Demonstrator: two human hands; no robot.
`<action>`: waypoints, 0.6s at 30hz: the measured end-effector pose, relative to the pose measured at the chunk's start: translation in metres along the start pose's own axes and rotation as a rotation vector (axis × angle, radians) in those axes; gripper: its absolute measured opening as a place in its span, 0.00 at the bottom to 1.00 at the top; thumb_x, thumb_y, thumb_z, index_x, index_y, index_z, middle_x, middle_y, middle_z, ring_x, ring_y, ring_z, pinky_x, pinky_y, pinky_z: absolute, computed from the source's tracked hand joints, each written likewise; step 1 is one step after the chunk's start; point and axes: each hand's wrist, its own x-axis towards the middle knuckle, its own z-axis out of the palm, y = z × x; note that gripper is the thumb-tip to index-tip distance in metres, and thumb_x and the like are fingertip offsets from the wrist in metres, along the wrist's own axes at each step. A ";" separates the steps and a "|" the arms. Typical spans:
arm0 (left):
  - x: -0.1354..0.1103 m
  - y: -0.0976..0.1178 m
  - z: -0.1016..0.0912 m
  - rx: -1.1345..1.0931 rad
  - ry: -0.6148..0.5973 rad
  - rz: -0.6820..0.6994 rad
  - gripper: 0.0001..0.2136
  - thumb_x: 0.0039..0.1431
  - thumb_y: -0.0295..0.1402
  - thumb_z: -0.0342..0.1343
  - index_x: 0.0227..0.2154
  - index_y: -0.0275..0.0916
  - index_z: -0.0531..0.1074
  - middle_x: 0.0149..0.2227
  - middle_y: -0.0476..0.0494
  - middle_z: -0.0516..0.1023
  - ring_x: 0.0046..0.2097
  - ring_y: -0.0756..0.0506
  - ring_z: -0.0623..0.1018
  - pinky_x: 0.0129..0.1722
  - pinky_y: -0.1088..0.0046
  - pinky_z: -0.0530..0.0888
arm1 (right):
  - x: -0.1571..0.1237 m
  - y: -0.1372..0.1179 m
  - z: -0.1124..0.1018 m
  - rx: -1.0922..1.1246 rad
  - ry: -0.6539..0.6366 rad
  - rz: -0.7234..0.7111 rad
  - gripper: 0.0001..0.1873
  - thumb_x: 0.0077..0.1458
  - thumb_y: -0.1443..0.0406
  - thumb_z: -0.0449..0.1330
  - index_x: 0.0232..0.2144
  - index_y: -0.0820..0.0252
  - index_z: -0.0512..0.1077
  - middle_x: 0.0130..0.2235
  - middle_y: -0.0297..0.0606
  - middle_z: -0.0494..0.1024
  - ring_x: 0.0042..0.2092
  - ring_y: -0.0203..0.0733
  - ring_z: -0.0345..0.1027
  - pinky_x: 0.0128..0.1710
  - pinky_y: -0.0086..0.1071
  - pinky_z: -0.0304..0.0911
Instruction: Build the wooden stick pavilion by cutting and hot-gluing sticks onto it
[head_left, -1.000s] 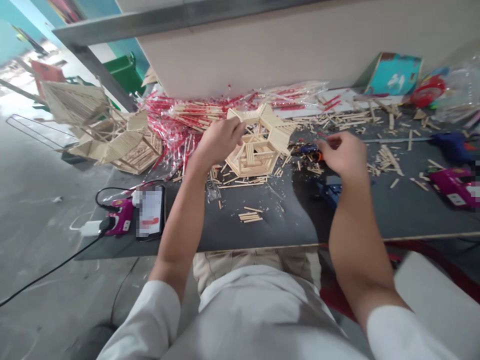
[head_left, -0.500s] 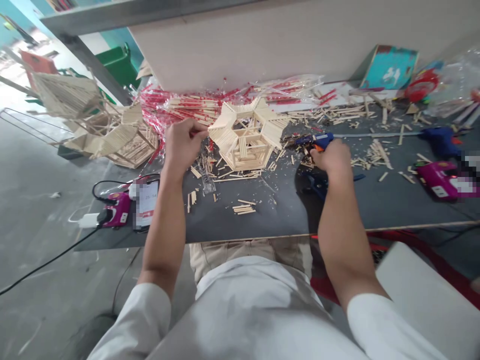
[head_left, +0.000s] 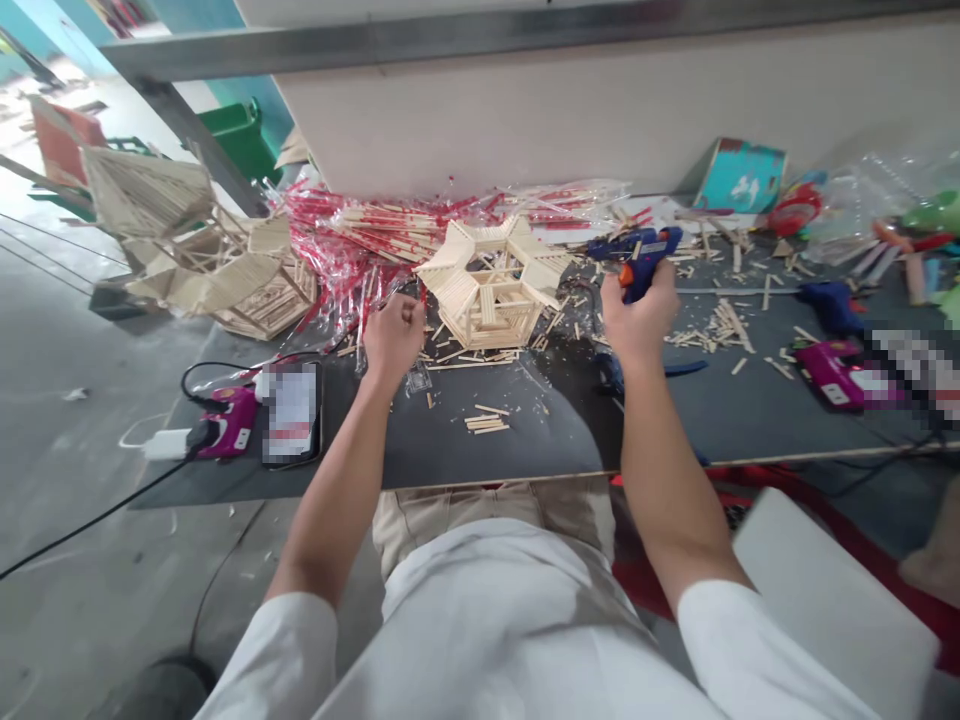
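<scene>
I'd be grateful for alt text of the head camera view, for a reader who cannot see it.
A person's right hand holds up a blue and orange hot glue gun beside a hexagonal craft-stick structure, while the closed left hand hovers near it. Loose sticks litter the dark table.

There were two hands, the left hand (head_left: pixel 391 340) and the right hand (head_left: pixel 637 315). The right fingers (head_left: pixel 660 285) wrapped one blue glue gun (head_left: pixel 637 252); a second blue glue gun (head_left: pixel 831 307) lay well right of them, and one blue tool (head_left: pixel 611 373) just below. One popsicle-stick model (head_left: pixel 487 300) stood between both hands' fingers. Left of them lay one phone (head_left: pixel 291 412) and one magenta power socket (head_left: pixel 229 422); another magenta power socket (head_left: pixel 840 375) lay far right.
</scene>
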 end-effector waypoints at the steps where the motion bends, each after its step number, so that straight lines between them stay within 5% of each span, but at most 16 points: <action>1: -0.002 0.001 0.003 0.013 -0.018 0.017 0.11 0.70 0.41 0.54 0.42 0.44 0.79 0.36 0.44 0.86 0.38 0.41 0.83 0.41 0.65 0.72 | -0.002 -0.004 -0.001 0.003 -0.008 -0.038 0.21 0.70 0.53 0.52 0.57 0.59 0.69 0.45 0.52 0.80 0.45 0.55 0.78 0.50 0.50 0.74; 9: -0.013 0.009 0.016 0.110 -0.188 0.136 0.08 0.70 0.38 0.54 0.44 0.44 0.77 0.40 0.42 0.86 0.40 0.40 0.83 0.37 0.67 0.67 | -0.009 -0.017 -0.002 0.024 -0.019 -0.266 0.20 0.70 0.52 0.53 0.55 0.57 0.70 0.48 0.53 0.76 0.56 0.62 0.73 0.59 0.60 0.70; 18: -0.020 0.014 0.030 0.083 -0.255 0.217 0.10 0.73 0.40 0.51 0.44 0.42 0.76 0.38 0.40 0.84 0.41 0.39 0.83 0.41 0.65 0.72 | 0.000 -0.015 0.009 0.085 -0.138 -0.385 0.25 0.71 0.49 0.54 0.61 0.56 0.68 0.55 0.54 0.75 0.60 0.64 0.71 0.61 0.59 0.68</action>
